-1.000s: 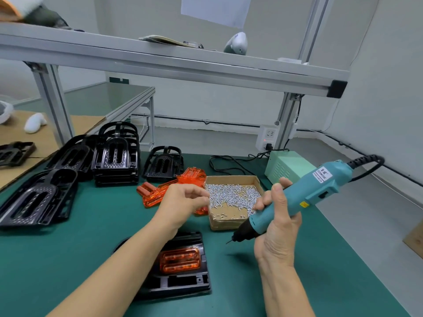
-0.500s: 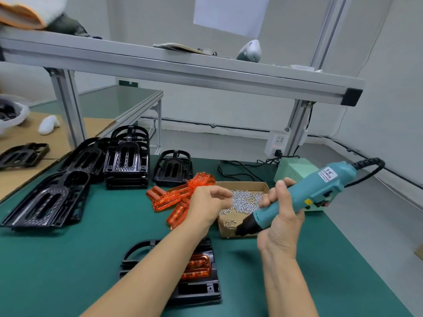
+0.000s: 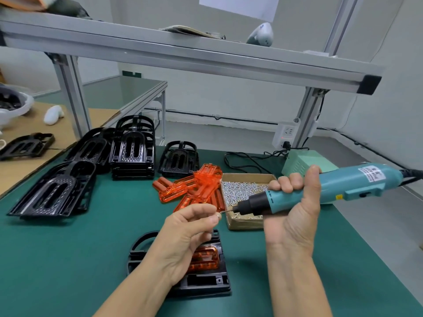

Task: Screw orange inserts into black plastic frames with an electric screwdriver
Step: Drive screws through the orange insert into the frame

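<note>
The left hand (image 3: 187,234) pinched what appeared to be a screw at the bit tip. Directly below it lay the black frame (image 3: 201,282) holding its orange insert (image 3: 206,259). The right hand (image 3: 295,216) gripped the electric screwdriver (image 3: 320,188), whose long axis pointed leftward.

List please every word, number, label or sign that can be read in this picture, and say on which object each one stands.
No text can be read with certainty.
White label on the electric screwdriver, held by the right hand: printed lines, too blurred to read.
Small yellow sticker on the screwdriver body: too small to read.
White paper sheet on the wall: no legible print.
Wall socket: only a red light shows, no legible marking.
</note>
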Tool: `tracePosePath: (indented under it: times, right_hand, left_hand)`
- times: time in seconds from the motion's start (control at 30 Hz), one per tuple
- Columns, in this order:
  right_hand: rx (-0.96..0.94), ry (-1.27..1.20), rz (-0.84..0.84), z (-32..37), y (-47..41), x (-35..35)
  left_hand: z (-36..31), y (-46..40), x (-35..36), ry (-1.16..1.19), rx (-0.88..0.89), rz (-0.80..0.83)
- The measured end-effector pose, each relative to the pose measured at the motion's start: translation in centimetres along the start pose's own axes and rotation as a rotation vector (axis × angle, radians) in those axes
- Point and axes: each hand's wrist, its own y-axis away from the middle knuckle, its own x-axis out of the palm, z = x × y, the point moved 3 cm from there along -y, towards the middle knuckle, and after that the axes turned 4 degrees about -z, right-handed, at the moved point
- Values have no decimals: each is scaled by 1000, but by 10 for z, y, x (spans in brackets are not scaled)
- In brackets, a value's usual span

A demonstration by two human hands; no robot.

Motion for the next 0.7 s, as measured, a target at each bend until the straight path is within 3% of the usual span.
tracePosePath:
  times: [0.7]
  right_hand:
    - [17, 3, 65, -2, 5, 1]
  left_hand:
    - [6, 0, -2, -15, 20, -3]
